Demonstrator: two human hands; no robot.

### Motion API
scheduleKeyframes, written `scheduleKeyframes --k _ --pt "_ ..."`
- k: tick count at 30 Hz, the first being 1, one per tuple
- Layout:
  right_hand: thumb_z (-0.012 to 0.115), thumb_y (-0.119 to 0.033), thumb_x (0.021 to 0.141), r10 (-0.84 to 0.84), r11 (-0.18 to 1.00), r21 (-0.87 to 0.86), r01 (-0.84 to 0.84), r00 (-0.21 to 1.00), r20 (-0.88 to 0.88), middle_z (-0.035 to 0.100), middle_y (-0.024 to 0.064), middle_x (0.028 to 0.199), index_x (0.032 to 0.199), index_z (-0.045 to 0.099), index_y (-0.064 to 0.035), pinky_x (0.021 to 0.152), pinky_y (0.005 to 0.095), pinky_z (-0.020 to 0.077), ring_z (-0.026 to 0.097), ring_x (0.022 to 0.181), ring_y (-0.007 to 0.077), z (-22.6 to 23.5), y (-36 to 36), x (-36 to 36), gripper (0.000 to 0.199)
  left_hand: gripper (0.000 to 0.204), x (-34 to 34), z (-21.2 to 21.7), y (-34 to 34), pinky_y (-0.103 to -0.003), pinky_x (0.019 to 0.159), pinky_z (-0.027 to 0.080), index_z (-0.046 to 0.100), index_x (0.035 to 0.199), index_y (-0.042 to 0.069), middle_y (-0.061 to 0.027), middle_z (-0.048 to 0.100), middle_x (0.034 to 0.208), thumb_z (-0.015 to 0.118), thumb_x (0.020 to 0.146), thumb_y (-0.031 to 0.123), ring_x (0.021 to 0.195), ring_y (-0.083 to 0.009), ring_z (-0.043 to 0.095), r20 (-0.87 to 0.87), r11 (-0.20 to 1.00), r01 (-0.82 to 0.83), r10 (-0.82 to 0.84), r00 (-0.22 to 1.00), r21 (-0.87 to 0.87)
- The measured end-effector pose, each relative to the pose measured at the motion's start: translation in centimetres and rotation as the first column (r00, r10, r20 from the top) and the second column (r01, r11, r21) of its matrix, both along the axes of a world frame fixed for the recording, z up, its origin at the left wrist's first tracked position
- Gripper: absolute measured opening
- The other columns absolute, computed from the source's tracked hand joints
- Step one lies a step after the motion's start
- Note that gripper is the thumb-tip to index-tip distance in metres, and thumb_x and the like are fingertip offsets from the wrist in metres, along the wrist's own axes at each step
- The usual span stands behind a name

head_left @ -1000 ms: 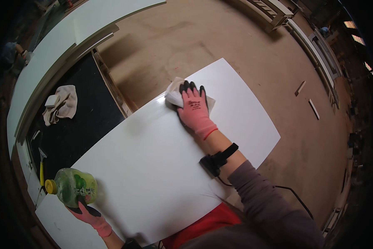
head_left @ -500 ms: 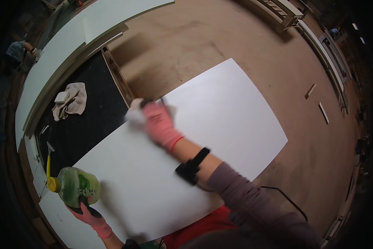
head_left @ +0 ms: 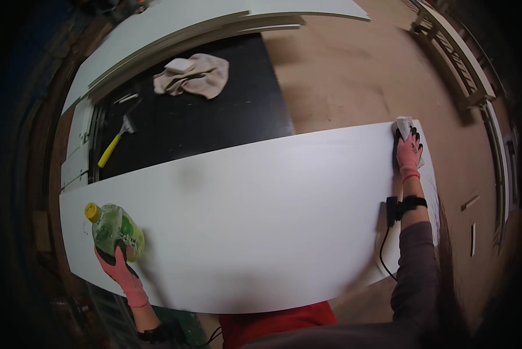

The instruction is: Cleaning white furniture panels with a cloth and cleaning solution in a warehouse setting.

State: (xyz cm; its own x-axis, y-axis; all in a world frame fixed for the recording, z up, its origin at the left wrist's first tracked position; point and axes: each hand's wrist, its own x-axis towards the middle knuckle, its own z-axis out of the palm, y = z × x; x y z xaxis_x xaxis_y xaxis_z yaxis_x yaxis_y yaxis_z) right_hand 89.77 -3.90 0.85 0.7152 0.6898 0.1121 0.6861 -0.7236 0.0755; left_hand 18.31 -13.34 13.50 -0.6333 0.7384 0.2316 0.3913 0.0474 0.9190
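A large white panel [head_left: 261, 215] lies flat in front of me. At its left end my left hand [head_left: 120, 270], in a pink and black glove, grips a clear plastic bottle [head_left: 117, 231] with a yellow cap and greenish liquid. The bottle is tilted, its cap toward the far left. Over by the panel's far right corner, my right hand [head_left: 410, 152] in a matching glove presses a whitish cloth [head_left: 404, 125] onto the surface. Part of that cloth is hidden under the hand.
Beyond the panel is a black tabletop [head_left: 238, 99] holding a crumpled beige cloth [head_left: 206, 78], a white block [head_left: 179, 65] and a yellow-handled scraper [head_left: 115, 142]. More white boards [head_left: 174, 29] are stacked at the back. A wooden rack [head_left: 453, 64] stands on the brown floor at the far right.
My right hand has swept the cloth rightward from the panel's far edge to its far right corner. The bottle stays in my left hand. The whole view has turned.
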Motion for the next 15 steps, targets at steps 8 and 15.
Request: scheduleKeyframes --k 8,15 --pt "0.056 -0.028 0.080 0.506 0.862 0.051 -0.504 0.857 -0.097 0.041 0.0213 0.135 0.129 0.041 0.0028 0.111 0.0425 0.0164 0.033 0.129 0.0339 0.8 3.4 -33.2 0.060 0.052 -20.9 -1.0 -0.8 -0.033 0.098 0.035 0.040 0.130 -0.001 -0.0105 0.047 0.124 0.058 0.080 0.003 0.113 -0.0205 0.046 -0.145 1.000 0.013 -0.014 0.989 -0.005" --pt "0.059 -0.035 0.078 0.878 0.474 0.313 -0.823 0.411 -0.246 0.045 0.0199 0.129 0.120 0.048 0.0014 0.110 0.0439 0.0194 0.036 0.125 0.0318 0.7 5.9 -73.1 0.057 0.057 -32.9 -1.2 -3.2 -0.036 0.098 0.037 0.039 0.130 -0.002 -0.0130 0.046 0.125 0.056 0.076 0.001 0.115 -0.0240 0.045 0.142 0.998 -0.024 0.033 0.989 -0.060"
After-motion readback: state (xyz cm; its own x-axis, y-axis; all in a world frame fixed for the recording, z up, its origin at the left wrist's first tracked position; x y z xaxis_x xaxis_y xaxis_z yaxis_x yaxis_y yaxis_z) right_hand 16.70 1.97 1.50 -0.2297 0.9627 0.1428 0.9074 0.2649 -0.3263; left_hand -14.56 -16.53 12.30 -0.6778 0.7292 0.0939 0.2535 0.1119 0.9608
